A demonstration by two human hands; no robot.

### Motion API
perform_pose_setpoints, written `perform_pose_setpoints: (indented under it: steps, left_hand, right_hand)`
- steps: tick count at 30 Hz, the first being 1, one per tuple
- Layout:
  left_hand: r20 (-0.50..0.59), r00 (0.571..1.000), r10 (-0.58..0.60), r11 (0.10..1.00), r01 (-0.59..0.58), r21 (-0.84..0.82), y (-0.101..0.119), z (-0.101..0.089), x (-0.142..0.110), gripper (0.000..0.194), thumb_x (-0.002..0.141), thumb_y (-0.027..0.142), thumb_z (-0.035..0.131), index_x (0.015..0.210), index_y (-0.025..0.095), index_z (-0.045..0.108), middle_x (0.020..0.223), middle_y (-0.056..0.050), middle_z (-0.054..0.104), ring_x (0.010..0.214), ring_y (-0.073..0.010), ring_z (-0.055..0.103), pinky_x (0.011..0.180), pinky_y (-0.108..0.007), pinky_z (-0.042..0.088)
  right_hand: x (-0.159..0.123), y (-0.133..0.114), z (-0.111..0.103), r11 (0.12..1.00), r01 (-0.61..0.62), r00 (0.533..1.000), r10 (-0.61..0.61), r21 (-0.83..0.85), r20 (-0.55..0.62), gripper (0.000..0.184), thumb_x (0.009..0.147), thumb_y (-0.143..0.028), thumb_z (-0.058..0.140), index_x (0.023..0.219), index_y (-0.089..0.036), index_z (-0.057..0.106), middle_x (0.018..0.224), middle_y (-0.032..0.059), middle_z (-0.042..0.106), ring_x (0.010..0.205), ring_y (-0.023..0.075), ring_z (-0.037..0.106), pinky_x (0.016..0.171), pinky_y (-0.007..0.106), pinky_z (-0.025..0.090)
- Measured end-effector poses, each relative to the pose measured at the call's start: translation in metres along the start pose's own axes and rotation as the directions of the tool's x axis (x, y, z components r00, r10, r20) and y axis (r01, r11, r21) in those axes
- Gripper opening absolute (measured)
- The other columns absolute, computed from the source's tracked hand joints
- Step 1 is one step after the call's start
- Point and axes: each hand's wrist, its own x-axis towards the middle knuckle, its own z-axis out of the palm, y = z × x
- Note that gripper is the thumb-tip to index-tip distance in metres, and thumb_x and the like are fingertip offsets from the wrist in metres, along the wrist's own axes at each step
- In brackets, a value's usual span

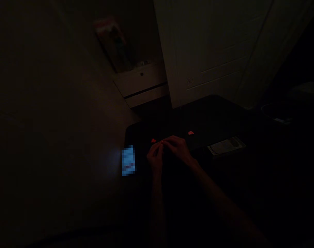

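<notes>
In very dim light, my left hand (155, 157) and my right hand (179, 148) meet at their fingertips above a dark table. Both are closed in a pinch around a tiny reddish piece (162, 141), mostly covered by the fingers; its material is too dark to tell. Just beyond my left hand lies a small crumpled-looking reddish lump (153, 140). Another pinkish-red lump (190, 133), somewhat larger, rests on the table past my right hand.
A lit phone-like screen (128, 160), blurred into blocks, is at the table's left beside the wall. Right of my hands lies a flat printed pack or booklet (226, 146). Behind the dark table (211, 110) stand a pale door-like panel (203, 51) and a white drawer unit (143, 84).
</notes>
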Motion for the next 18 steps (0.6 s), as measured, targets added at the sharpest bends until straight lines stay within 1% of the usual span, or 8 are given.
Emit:
perform_pose_setpoints:
  steps: [3,5,8,11,14,18]
  left_hand:
    - [-0.006,1.000,0.016,1.000,-0.016,0.004,-0.0017,-0.0011,-0.0004,0.026,0.089,0.042,0.075,0.098,0.020,0.084,0.106,-0.010,0.078,0.100,-0.0233,0.073,0.081,-0.034,0.062]
    - [-0.015,1.000,0.014,1.000,-0.014,0.004,-0.0024,-0.0017,-0.0008,0.026,0.090,0.042,0.074,0.100,0.020,0.083,0.107,-0.011,0.078,0.099,-0.0232,0.073,0.078,-0.032,0.061]
    - [0.003,1.000,0.013,1.000,-0.013,0.003,-0.0021,-0.0026,-0.0013,0.026,0.091,0.042,0.073,0.101,0.021,0.083,0.109,-0.011,0.077,0.095,-0.0221,0.072,0.072,-0.030,0.060]
    - [0.026,0.999,0.031,0.999,-0.031,0.006,-0.0004,-0.0029,-0.0014,0.027,0.091,0.042,0.072,0.103,0.021,0.084,0.109,-0.011,0.077,0.093,-0.0213,0.071,0.073,-0.030,0.059]
    - [0.039,0.999,0.031,1.000,-0.031,-0.002,0.0018,-0.0028,-0.0016,0.027,0.092,0.041,0.071,0.104,0.021,0.084,0.109,-0.011,0.076,0.092,-0.0205,0.071,0.072,-0.030,0.059]
    - [0.046,0.999,0.018,1.000,-0.017,-0.013,0.0046,-0.0033,-0.0019,0.027,0.091,0.042,0.072,0.103,0.021,0.084,0.111,-0.011,0.075,0.098,-0.0223,0.070,0.070,-0.029,0.058]
  right_hand:
    - [-0.0003,-0.0002,0.0011,0.999,0.034,0.999,-0.034,0.002,0.015,0.016,0.100,-0.035,0.068,0.101,-0.026,0.081,0.100,0.0054,0.081,0.094,0.0221,0.075,0.092,0.038,0.057]
    - [-0.0006,-0.0002,0.0019,0.999,0.052,0.998,-0.053,0.009,0.025,0.015,0.100,-0.035,0.068,0.102,-0.027,0.081,0.101,0.0053,0.081,0.095,0.0220,0.075,0.092,0.038,0.058]
    - [-0.0013,0.0003,0.0035,0.999,0.048,0.999,-0.048,0.007,-0.003,0.015,0.101,-0.034,0.068,0.101,-0.027,0.081,0.100,0.0058,0.080,0.095,0.0222,0.075,0.092,0.038,0.058]
    - [-0.0022,0.0018,0.0056,1.000,0.018,0.999,-0.018,0.005,-0.041,0.016,0.100,-0.034,0.068,0.101,-0.027,0.082,0.100,0.0062,0.081,0.094,0.0230,0.076,0.092,0.038,0.058]
    - [-0.0032,0.0042,0.0078,1.000,-0.007,0.999,0.007,0.009,-0.054,0.016,0.099,-0.033,0.069,0.102,-0.029,0.083,0.102,0.0056,0.082,0.094,0.0241,0.076,0.092,0.040,0.060]
    - [-0.0048,0.0066,0.0100,0.999,0.025,0.996,-0.023,0.024,-0.082,0.017,0.099,-0.029,0.067,0.104,-0.028,0.084,0.104,0.0059,0.083,0.094,0.0249,0.077,0.093,0.041,0.060]
